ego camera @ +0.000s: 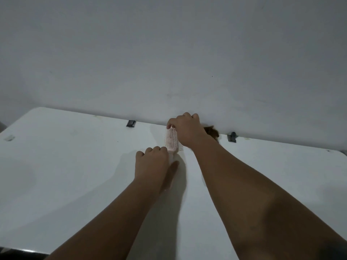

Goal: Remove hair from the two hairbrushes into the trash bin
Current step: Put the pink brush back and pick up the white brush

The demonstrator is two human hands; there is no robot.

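Observation:
A pale pink hairbrush point(171, 140) lies bristles-up near the far edge of the white table point(75, 166). My left hand point(153, 163) is closed around its handle. My right hand point(185, 131) covers the far end of the brush head, with fingertips pinched at the bristles. A brown clump point(211, 133), maybe hair or a second brush, sits just behind my right wrist at the table's back edge and is mostly hidden. No trash bin is in view.
A plain grey wall point(169, 53) rises right behind the table. Two dark clips point(130, 123) point(232, 136) sit on the back edge. A small pale piece point(9, 137) lies at the far left corner.

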